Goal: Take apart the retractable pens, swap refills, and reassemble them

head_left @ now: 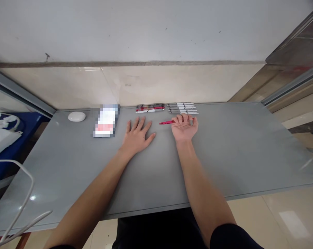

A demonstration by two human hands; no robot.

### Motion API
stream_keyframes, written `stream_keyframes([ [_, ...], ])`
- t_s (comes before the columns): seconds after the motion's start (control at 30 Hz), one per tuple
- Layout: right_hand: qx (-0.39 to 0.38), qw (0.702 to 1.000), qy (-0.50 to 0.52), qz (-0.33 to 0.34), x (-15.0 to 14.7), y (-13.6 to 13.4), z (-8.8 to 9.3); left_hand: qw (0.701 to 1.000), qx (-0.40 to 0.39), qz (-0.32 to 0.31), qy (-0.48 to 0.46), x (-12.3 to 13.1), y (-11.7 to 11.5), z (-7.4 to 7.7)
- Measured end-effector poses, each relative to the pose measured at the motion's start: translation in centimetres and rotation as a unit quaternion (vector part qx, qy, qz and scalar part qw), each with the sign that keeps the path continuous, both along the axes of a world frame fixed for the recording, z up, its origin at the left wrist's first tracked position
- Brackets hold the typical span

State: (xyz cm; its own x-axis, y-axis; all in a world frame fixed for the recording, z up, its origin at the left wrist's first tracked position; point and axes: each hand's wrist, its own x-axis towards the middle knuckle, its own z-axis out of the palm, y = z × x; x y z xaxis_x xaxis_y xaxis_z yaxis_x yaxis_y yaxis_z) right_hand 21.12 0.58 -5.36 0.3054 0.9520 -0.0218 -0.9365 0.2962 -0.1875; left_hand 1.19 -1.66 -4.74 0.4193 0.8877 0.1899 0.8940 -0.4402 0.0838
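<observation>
My left hand [137,136] lies palm down on the grey table, fingers spread and nothing in it. Palm up, my right hand [184,127] has its fingers curled round a red pen [166,122]. The pen's tip end sticks out to the left, and the fingers hide its middle. Just beyond my right hand, several white-and-grey pens [184,107] lie side by side. To their left is a second row of pens [150,108], with dark, red and white barrels.
A phone [106,121], blurred out, and a white rounded mouse-like object [76,117] lie on the left of the grey table [239,148]. A tiled wall [172,84] stands along its back edge. A white cable [29,186] loops over the left end.
</observation>
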Motion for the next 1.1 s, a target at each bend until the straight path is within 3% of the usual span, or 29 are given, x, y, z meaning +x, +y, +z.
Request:
stream_keyframes([
  [0.2,-0.011,1.000,-0.010,-0.017,-0.2,-0.2,0.2,1.000,0.013,-0.001,-0.002,-0.1,0.1,0.0],
  [0.43,-0.033,0.995,-0.091,-0.037,-0.5,-0.4,0.6,0.999,0.036,-0.010,-0.018,-0.4,0.0,0.0],
  [0.73,-0.024,0.991,-0.129,0.001,-1.9,-0.9,1.4,0.985,0.113,-0.096,-0.086,1.9,-0.1,1.3],
  [0.9,-0.013,0.991,-0.135,0.016,-2.8,-1.5,1.9,0.976,0.113,-0.140,-0.124,2.9,0.1,0.6],
  [1.1,-0.056,0.980,-0.192,0.019,-2.8,-1.1,1.7,0.976,0.113,-0.124,-0.142,2.5,0.3,0.2],
])
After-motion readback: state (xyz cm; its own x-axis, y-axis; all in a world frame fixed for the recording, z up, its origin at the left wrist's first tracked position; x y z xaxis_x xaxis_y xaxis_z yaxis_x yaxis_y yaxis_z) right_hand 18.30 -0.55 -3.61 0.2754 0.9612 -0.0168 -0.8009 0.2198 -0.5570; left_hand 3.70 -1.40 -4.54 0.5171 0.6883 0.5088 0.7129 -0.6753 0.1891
